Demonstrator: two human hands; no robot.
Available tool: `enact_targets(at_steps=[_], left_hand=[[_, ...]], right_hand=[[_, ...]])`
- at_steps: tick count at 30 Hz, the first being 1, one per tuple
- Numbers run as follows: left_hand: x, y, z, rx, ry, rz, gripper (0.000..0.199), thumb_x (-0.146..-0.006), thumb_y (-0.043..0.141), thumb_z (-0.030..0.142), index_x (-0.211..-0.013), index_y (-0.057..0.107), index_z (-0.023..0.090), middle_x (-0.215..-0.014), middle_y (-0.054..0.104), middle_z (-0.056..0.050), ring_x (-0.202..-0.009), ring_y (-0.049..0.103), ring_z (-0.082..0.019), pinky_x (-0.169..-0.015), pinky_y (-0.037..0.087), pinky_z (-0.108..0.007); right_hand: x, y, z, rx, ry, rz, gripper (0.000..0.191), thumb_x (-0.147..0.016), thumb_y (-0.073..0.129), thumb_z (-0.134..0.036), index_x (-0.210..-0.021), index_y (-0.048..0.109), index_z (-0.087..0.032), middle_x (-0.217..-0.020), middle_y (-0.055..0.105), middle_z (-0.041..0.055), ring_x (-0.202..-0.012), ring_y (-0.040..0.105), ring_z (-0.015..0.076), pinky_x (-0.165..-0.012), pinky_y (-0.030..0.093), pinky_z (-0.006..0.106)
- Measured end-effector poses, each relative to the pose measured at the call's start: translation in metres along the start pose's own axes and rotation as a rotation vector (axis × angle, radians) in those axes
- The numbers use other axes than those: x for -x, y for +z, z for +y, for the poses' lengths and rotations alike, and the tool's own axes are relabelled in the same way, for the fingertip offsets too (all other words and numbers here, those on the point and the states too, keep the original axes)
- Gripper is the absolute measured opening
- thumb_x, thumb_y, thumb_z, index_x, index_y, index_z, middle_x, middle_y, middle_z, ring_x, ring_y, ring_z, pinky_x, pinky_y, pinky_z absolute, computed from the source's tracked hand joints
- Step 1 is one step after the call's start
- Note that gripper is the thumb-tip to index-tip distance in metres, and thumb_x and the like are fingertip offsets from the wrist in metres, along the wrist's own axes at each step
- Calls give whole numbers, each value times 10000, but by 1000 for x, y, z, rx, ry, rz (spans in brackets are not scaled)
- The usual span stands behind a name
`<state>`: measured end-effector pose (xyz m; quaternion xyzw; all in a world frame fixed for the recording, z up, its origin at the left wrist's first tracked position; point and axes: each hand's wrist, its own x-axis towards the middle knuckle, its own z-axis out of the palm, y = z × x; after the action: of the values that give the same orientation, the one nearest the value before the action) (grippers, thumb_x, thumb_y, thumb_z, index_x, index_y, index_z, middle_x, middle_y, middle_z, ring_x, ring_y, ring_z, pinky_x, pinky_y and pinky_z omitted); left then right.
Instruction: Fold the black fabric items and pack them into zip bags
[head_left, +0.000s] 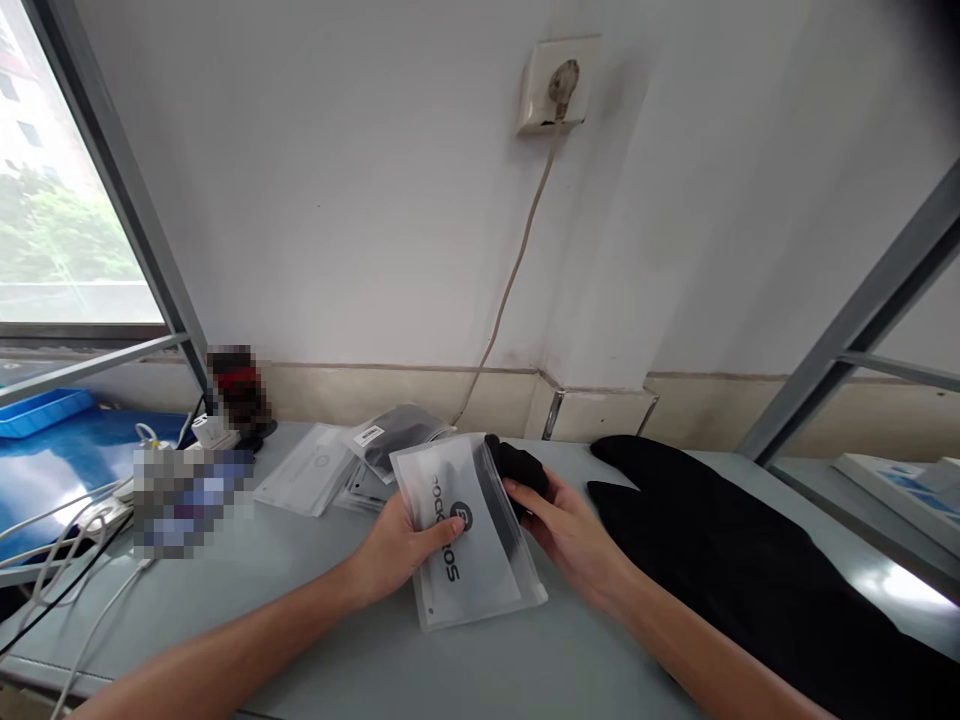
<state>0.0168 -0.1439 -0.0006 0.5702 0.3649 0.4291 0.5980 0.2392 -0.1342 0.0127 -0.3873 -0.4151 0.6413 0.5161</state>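
My left hand [405, 545] grips a frosted plastic zip bag [487, 575] by its left side, thumb on top over the dark printed lettering. The bag is tilted, its slider end at the lower right. My right hand [559, 520] is closed on a bunched piece of black cloth [517, 462] at the bag's right-hand edge. Some dark material shows through the plastic along that edge; how far the cloth reaches inside I cannot tell. Right of my right hand, larger black cloth pieces [720, 540] lie spread on the grey table [337, 650].
Behind the bag lie a filled bag with a barcode label [401, 435] and several flat frosted bags [311, 468]. Cables [97, 510] and a blurred-out item [195, 500] sit at left. A plugged cord [517, 265] hangs down the wall. Metal frame posts [847, 330] stand either side.
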Motion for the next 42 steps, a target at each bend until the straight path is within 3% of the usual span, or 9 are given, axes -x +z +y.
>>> enact_targets(at_steps=[8, 13, 19, 23, 27, 34, 36, 39, 42], left_hand=[[0, 1, 0, 5, 6, 45, 485, -807, 855, 496, -1114, 669, 170, -1057, 766, -105, -987, 734, -285, -861, 599, -391], [1, 0, -2, 2, 14, -8, 478, -832, 833, 501, -1140, 669, 174, -1075, 759, -107, -1003, 729, -283, -864, 597, -384], [1, 2, -1, 7, 36, -19, 471, -856, 814, 497, -1167, 665, 176, -1094, 750, -109, -1019, 717, -278, -866, 593, -377], [3, 3, 2, 22, 13, -14, 461, -849, 823, 485, -1150, 665, 173, -1036, 742, -88, -965, 711, -256, -835, 586, -358], [4, 6, 2, 15, 18, -28, 444, -822, 850, 473, -1096, 673, 171, -979, 733, -69, -908, 702, -233, -787, 572, -321], [7, 10, -3, 11, 26, -141, 452, -824, 852, 457, -1140, 702, 172, -1043, 758, -96, -950, 725, -256, -798, 584, -327], [5, 8, -3, 0, 16, -136, 456, -832, 840, 471, -1144, 704, 167, -1065, 759, -107, -974, 726, -268, -817, 586, -341], [1, 4, -2, -27, 39, -29, 467, -835, 831, 487, -1147, 688, 170, -1090, 748, -107, -1014, 708, -273, -843, 577, -343], [-3, 1, 0, -38, 86, 57, 489, -834, 828, 489, -1171, 667, 173, -1103, 733, -99, -1024, 686, -264, -855, 563, -338]], right_hand=[[7, 3, -2, 51, 17, -110, 436, -756, 901, -454, -1108, 701, -289, -1136, 761, 22, -1112, 684, 267, -990, 544, 395], [9, 8, -4, 117, 7, -140, 424, -747, 896, -444, -1072, 677, -282, -1117, 751, 26, -1022, 709, 278, -861, 591, 388], [6, 6, -7, 261, -112, -105, 312, -735, 885, -420, -905, 676, -263, -849, 694, -15, -805, 637, 224, -730, 553, 342], [5, 4, -7, 316, -165, -189, 275, -758, 870, -396, -932, 711, -254, -883, 710, -4, -850, 630, 237, -774, 541, 353], [10, 8, -12, 288, -93, -275, 363, -743, 882, -387, -1061, 749, -270, -983, 755, 24, -968, 675, 279, -833, 569, 377], [19, 4, -22, 425, 105, -505, 185, -756, 873, -313, -926, 810, -276, -729, 740, 18, -829, 721, 297, -776, 604, 411], [17, 4, -18, 410, 54, -478, 219, -753, 879, -317, -957, 808, -281, -746, 750, 18, -838, 726, 303, -767, 607, 412], [12, 7, -10, 339, -33, -336, 327, -729, 900, -356, -1026, 795, -269, -890, 789, 36, -921, 733, 319, -836, 601, 427], [8, 10, -3, 252, -23, -260, 442, -714, 915, -408, -1110, 771, -277, -1049, 798, 47, -1012, 730, 325, -930, 579, 451]])
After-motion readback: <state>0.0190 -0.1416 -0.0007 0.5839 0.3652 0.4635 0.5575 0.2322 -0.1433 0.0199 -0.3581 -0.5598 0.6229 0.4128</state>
